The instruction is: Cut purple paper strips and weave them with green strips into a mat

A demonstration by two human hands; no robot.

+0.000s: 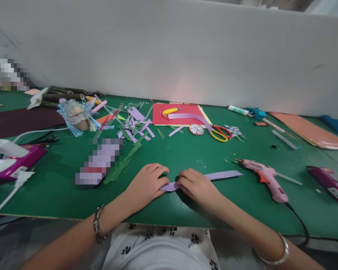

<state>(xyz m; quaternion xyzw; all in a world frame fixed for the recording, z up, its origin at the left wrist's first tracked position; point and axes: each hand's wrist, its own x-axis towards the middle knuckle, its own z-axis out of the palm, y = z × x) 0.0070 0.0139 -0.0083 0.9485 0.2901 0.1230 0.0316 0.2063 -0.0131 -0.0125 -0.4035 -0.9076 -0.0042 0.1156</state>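
Observation:
A purple paper strip lies just over the green table near its front edge, running under my fingers and out to the right. My left hand pinches its left end between thumb and fingers. Close beside it, my right hand has its fingers closed on the same strip. A small dark round thing shows at the right fingertips; I cannot make out what it is. Green paper strips lie left of my hands, and a pink glue gun rests on its side to the right.
Scissors, a yellow cutter on red paper and a heap of paper scraps lie farther back. Purple power strips stand at both sides, with cables. A pale wall rises behind the table.

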